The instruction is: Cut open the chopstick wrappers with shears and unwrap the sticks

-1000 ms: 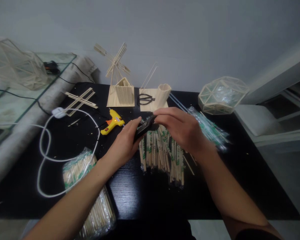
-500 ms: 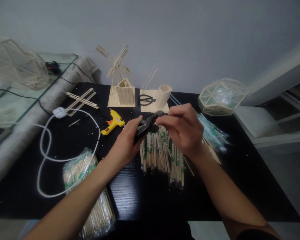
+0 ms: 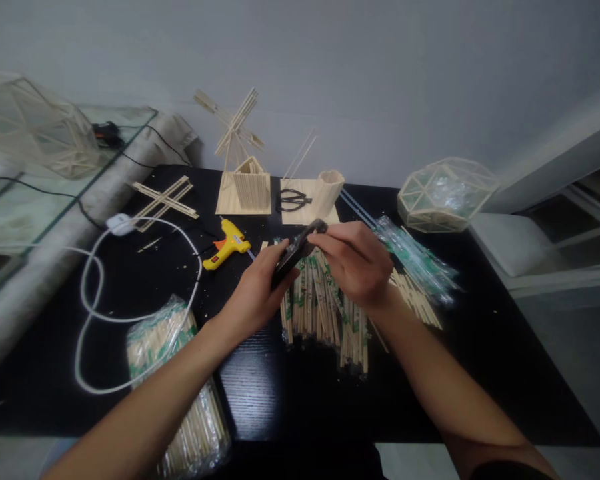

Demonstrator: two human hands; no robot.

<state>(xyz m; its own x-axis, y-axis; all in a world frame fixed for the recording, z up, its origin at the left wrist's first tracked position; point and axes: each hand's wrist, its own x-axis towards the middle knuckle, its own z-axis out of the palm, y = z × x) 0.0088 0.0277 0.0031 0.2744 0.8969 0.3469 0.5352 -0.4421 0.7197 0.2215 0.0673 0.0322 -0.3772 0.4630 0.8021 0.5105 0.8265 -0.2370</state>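
My left hand is wrapped round a black hand tool, thumb along its top. The tool has a long body slanting up to a narrower, uneven far end; its exact kind is hard to make out. At that far end, my right hand is closed in a pinch, fingertips touching or very near the tool. Whatever may be between those fingertips is hidden. Beneath both hands lie wrapped bundles of wooden chopsticks on the black table. A yellow glue gun rests left of my left hand.
Behind stand a stick-built windmill and a stick cup on a board with black scissors. A white cable loops over a chopstick pack at left. Loose chopsticks and a geometric stick frame are at right.
My right hand has shifted slightly left and down, its fingers still at the tool's end. The tool has turned a little in my left hand, and its head looks narrower now.
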